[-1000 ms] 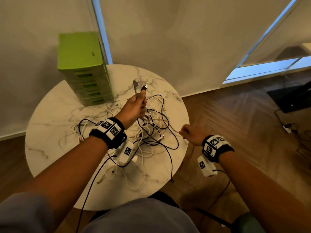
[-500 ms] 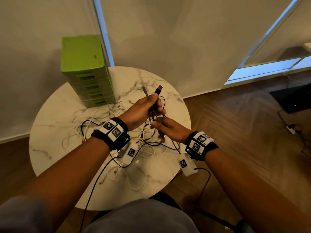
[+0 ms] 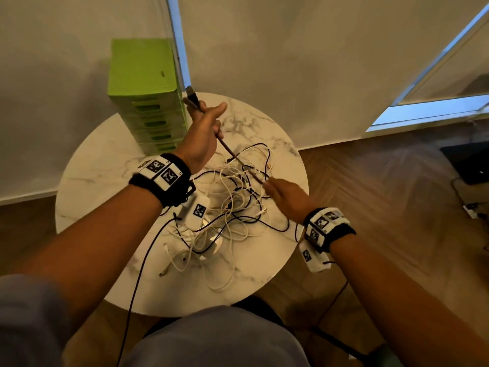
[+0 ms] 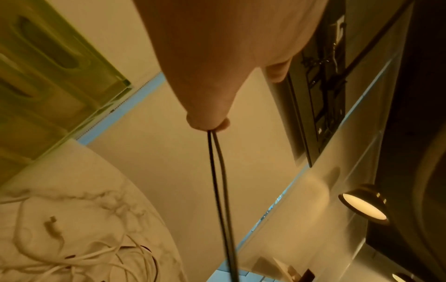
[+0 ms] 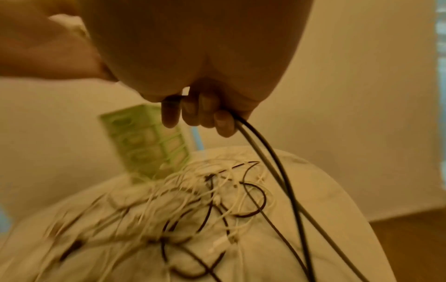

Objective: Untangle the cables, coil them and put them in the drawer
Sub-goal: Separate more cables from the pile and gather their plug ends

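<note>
My left hand (image 3: pixel 203 136) is raised above the table, fingers curled round both plug ends of a black cable (image 3: pixel 230 152), the connectors sticking up past my knuckles toward the green drawer unit (image 3: pixel 148 102). From that fist the doubled strand runs taut down to my right hand (image 3: pixel 287 198), whose fingers (image 5: pixel 224 124) are curled round the two black strands low over the pile; the right wrist view shows both strands leaving that grip and trailing on down. Beneath and between the hands lies the tangle of cables (image 3: pixel 232 213), white and black loops crossed over each other on the round marble table (image 3: pixel 100 165), with several loose plugs showing. I judge I am early in the job: one black cable is being drawn clear of the heap, nothing is coiled yet, and the rest of the knot is unsorted. The drawer unit stands at the table's far edge, and its drawers look closed from here, so opening one and stowing all remain.
</note>
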Motion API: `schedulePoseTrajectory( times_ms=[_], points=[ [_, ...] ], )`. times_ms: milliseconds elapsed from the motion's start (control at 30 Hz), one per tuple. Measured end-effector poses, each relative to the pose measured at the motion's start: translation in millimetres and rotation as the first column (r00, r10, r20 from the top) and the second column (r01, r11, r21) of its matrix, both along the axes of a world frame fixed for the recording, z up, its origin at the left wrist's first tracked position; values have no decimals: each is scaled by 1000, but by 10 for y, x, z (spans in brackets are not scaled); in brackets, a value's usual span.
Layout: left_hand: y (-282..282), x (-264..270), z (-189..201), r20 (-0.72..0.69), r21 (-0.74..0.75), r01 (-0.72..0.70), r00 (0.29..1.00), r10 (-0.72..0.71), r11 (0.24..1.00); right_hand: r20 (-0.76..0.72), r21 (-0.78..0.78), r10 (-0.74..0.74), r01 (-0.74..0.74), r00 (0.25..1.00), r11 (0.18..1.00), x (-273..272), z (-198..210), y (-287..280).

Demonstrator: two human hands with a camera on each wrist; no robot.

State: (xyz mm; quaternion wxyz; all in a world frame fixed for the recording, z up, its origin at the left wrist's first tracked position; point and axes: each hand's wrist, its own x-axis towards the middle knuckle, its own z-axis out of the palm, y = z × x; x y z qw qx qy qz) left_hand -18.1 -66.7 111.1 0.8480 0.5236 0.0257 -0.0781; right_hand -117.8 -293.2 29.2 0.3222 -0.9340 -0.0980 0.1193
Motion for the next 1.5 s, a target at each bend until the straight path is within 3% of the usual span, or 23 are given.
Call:
schedulePoseTrajectory(
  times_ms=[100, 200, 300, 367, 533, 633, 767, 967, 1100, 1300, 1367, 1433, 1500],
  points=[
    [-70, 43, 18, -58, -77, -70, 996, 66, 995, -18, -15, 185, -186, 983, 983, -130, -141, 333],
    [-149, 43, -69, -82, -61, 21, 996, -26, 998, -68, 2, 256, -257, 964, 966, -239, -273, 547],
    [-192, 17, -257, -95, 140, 196, 978, -183, 971, -224, -41, 333, -350, 916, 936, -139, -321, 492],
    [-180, 42, -365, -109, 272, 216, 975, -193, 938, -314, -59, 338, -374, 887, 926, 39, -289, 346],
    [-54, 226, -589, -180, 329, 169, 977, -114, 929, -292, -60, 124, -148, 948, 987, 778, -245, -112],
    [-4, 274, -710, -219, 385, 171, 972, -91, 907, -218, -151, 42, -76, 975, 986, 1351, -432, -255],
    [42, 340, -847, -257, 397, 153, 965, -51, 905, -286, -161, -97, 52, 953, 986, 2033, -766, -230],
    [83, 342, -976, -282, 427, 178, 958, -57, 886, -268, -245, -76, 8, 960, 969, 2380, -1047, -53],
    [103, 376, -1043, -284, 441, 172, 958, -45, 881, -233, -156, 1, -39, 973, 987, 2413, -1062, 18],
    [85, 394, -1061, -294, 412, 164, 955, -40, 896, -169, 112, -99, 119, 981, 987, 2456, -385, 80],
    [90, 384, -1044, -300, 344, 152, 953, -45, 927, -171, 305, -98, 147, 980, 941, 2394, -120, 98],
    [81, 370, -989, -314, 250, 136, 948, -52, 959, -208, 511, -97, 192, 973, 838, 2263, 101, 114],
    [62, 355, -936, -336, 179, 106, 941, -40, 978, -210, 616, -71, 188, 975, 765, 2040, 279, 171]
  ],
)
